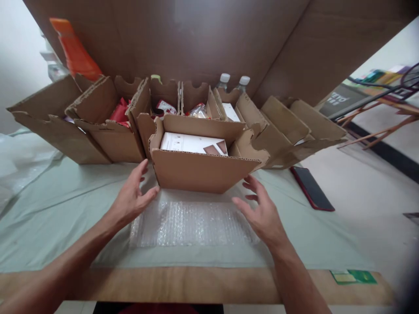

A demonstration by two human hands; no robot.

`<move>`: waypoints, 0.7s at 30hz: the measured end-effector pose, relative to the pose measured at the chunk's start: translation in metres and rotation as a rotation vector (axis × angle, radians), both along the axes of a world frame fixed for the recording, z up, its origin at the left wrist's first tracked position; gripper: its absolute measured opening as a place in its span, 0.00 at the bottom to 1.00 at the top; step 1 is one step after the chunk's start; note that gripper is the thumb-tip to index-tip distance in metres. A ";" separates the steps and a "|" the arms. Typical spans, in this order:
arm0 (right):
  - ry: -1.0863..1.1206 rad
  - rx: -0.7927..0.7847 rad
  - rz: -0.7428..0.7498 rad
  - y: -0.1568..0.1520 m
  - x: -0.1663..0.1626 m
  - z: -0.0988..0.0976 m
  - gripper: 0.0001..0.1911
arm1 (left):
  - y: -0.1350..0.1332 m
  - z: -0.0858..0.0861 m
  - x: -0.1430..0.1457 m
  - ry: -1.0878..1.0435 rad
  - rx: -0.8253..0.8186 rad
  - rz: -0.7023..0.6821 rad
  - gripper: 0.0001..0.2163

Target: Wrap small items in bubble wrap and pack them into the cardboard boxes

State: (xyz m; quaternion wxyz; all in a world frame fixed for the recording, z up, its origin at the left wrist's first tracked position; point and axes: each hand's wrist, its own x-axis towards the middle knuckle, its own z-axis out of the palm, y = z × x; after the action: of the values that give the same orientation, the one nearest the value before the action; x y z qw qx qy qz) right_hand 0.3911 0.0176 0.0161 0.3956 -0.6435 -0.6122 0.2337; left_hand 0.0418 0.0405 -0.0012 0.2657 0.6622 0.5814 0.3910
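Note:
A brown cardboard box [199, 172], open at the top, stands in the middle of the table. Inside it lies a white carton [186, 143] with brown patches printed at one end. My left hand [135, 192] is at the box's lower left corner, thumb and fingers apart, holding nothing. Beyond the lower right corner is my right hand [258, 205], its fingers also spread and nothing in them. Whether either hand touches the box is hard to tell. Between my forearms, a folded sheet of bubble wrap [193, 224] lies flat in front of the box.
Several open cardboard bins [104, 139] line the back, some holding packets. Behind them stand an orange bottle [77, 52] and two white-capped bottles [224, 79]. A dark phone [312, 189] lies right, a green packet [353, 277] at the front edge, more plastic wrap [22, 161] left.

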 end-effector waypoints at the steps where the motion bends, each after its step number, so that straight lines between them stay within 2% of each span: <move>1: 0.041 -0.012 0.038 0.014 -0.006 0.000 0.39 | 0.003 -0.002 0.010 -0.046 -0.012 -0.033 0.32; 3: 0.086 -0.065 0.078 0.034 -0.015 -0.002 0.35 | 0.002 -0.006 0.025 -0.106 -0.045 -0.062 0.27; 5: 0.092 -0.115 0.090 0.044 -0.022 -0.004 0.30 | -0.006 -0.009 0.033 -0.098 -0.088 -0.034 0.22; 8: 0.093 -0.102 0.112 0.047 -0.031 -0.006 0.27 | -0.014 -0.012 0.032 -0.032 -0.110 0.048 0.19; 12: 0.129 -0.045 0.136 0.045 -0.035 -0.012 0.27 | -0.007 -0.014 0.023 -0.010 -0.066 0.097 0.18; 15: 0.106 0.025 0.113 0.030 -0.025 -0.019 0.28 | -0.014 -0.014 0.014 -0.015 -0.046 0.063 0.26; 18: -0.026 0.160 0.028 -0.002 -0.020 -0.020 0.23 | -0.041 -0.011 0.010 0.090 0.125 0.121 0.36; 20: -0.165 0.233 0.109 -0.025 -0.035 -0.017 0.18 | -0.058 -0.008 0.017 0.209 0.250 0.076 0.36; 21: -0.239 0.255 0.203 -0.034 -0.048 -0.016 0.17 | -0.064 -0.009 0.022 0.267 0.285 -0.006 0.34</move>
State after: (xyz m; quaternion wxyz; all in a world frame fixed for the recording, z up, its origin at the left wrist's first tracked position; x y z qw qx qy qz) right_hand 0.3431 -0.0162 0.0005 0.3727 -0.5463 -0.7412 0.1151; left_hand 0.0635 -0.0237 -0.0097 0.0910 0.7408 0.5482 0.3775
